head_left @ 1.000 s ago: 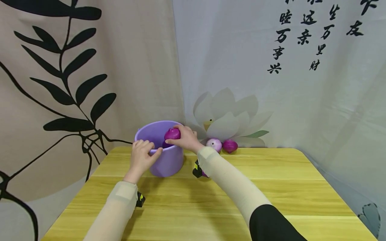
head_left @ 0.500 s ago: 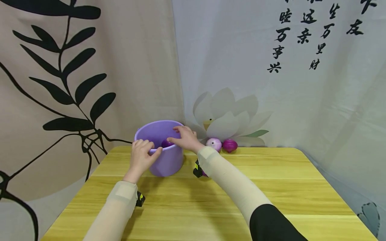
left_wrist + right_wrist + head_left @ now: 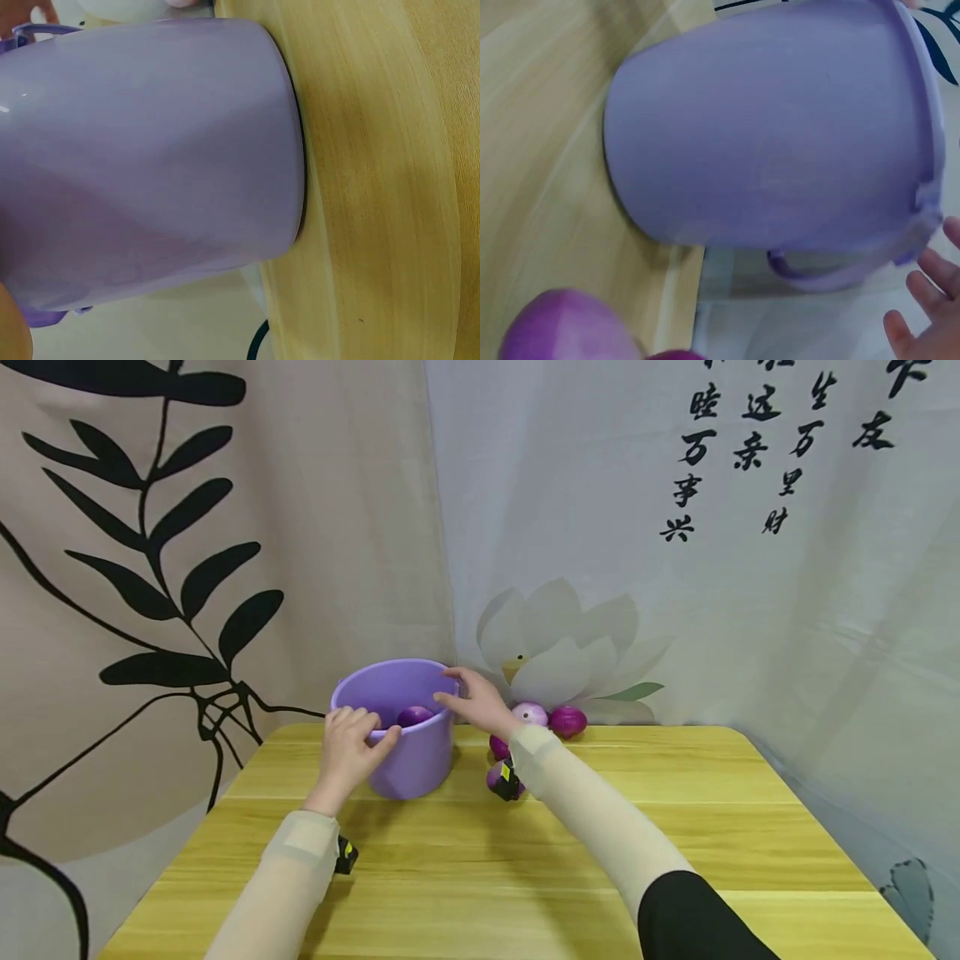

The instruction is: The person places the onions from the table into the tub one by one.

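Note:
A purple bucket [image 3: 412,764] stands upright at the back left of the table, and a red onion [image 3: 415,717] shows inside it. My left hand [image 3: 348,747] grips the bucket's near rim, fingers over the edge and thumb stretched along it. At the bucket's right rim is my right hand [image 3: 480,703], its fingers apart and nothing held. In the right wrist view, those fingers [image 3: 930,292] are beside the bucket's handle [image 3: 840,274]; I cannot tell if they touch it. The left wrist view is mostly filled by the bucket's wall [image 3: 150,150].
Right of the bucket lie several more onions: a pale one [image 3: 529,713], a dark purple one [image 3: 567,722] at the back edge, and others [image 3: 498,747] partly hidden by my right wrist. The wooden table [image 3: 450,877] ends at a printed cloth backdrop [image 3: 360,527].
My right hand has let go of an onion, which dropped into the bucket, and then shifted right towards the rim. My left hand has stayed on the near rim.

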`<state>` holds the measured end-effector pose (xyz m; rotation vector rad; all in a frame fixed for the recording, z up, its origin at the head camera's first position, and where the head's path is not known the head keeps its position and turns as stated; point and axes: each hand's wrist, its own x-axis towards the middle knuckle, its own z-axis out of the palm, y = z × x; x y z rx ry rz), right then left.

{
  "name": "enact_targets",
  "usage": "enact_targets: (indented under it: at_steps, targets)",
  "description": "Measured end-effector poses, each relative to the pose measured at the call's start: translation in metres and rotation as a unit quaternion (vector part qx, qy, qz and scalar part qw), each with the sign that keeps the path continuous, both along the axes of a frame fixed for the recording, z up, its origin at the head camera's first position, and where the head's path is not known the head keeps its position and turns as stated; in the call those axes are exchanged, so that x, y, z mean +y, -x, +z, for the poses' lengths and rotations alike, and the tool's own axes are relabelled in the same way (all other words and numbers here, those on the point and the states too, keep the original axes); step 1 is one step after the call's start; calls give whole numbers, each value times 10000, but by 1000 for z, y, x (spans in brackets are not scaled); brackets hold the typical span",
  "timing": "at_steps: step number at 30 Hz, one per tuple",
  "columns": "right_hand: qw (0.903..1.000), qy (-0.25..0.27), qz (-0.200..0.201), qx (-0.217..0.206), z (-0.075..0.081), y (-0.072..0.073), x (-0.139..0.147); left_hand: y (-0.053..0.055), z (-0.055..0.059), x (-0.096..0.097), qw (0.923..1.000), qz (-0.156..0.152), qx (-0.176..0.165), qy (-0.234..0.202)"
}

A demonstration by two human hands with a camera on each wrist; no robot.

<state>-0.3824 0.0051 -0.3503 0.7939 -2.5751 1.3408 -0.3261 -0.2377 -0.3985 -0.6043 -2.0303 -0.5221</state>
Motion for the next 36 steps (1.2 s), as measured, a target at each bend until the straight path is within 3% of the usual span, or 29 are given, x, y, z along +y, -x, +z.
enact_targets:
  at_steps: [6, 11, 16, 24, 36]
  targets:
    - [9972, 640, -233, -321, -13, 0, 27, -1, -1, 0, 10000, -37, 10, -64]
    - [9920, 860, -580, -723, -26, -6, 50, -1, -2, 0, 9999, -44, 65, -77]
    - [9784, 1349, -866, -1304, -43, -13, 69, -2, -2, 0, 10000, -12, -31, -79]
    - [9565, 2093, -1130, -1690, -86, -24, 83, 0, -1, 1, 10000, -27, -13, -63]
    - [9496, 1927, -1550, -1929, -118, -47, 77, -2, 0, 1, 10000, -13, 59, -20]
